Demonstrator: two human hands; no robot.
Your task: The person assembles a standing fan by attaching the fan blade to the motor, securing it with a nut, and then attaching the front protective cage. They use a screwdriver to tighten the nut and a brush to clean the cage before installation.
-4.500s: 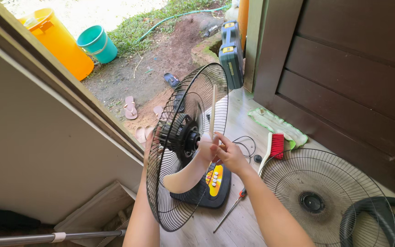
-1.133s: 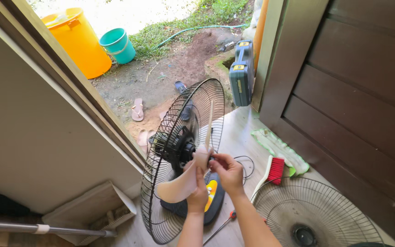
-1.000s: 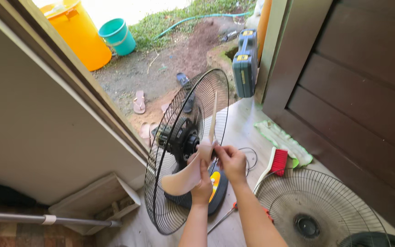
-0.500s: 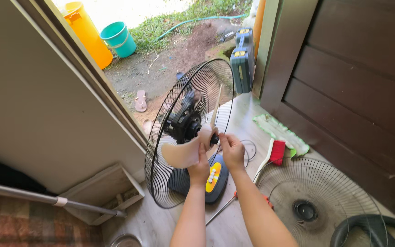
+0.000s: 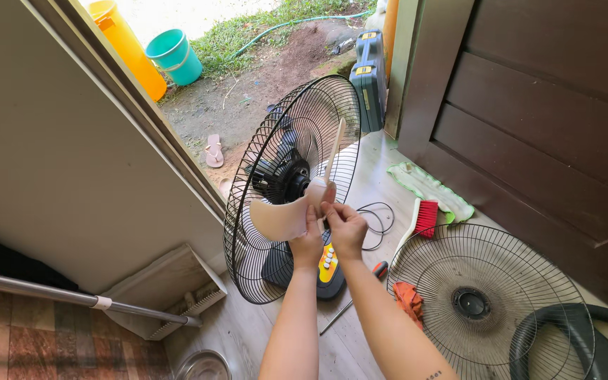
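A black table fan with its rear wire guard (image 5: 297, 127) stands on the floor in front of me, motor (image 5: 281, 176) at the centre. Against the motor hub sits a translucent pale fan blade (image 5: 283, 214). My left hand (image 5: 309, 236) grips the blade from below. My right hand (image 5: 346, 226) pinches at the blade's hub, fingers closed on it. The fan's base with coloured buttons (image 5: 326, 262) lies under my wrists.
The detached front guard (image 5: 487, 302) lies flat at right, a red-bristled brush (image 5: 422, 217), green cloth (image 5: 431, 190), screwdriver (image 5: 360, 288) and orange rag (image 5: 409, 299) near it. A black hose (image 5: 564, 331), blue tool case (image 5: 369, 77), metal pole (image 5: 72, 297), metal bowl (image 5: 204, 366), buckets outside.
My view has shifted and steadied. Both hands stay on the blade at the motor hub; the blade has turned slightly.
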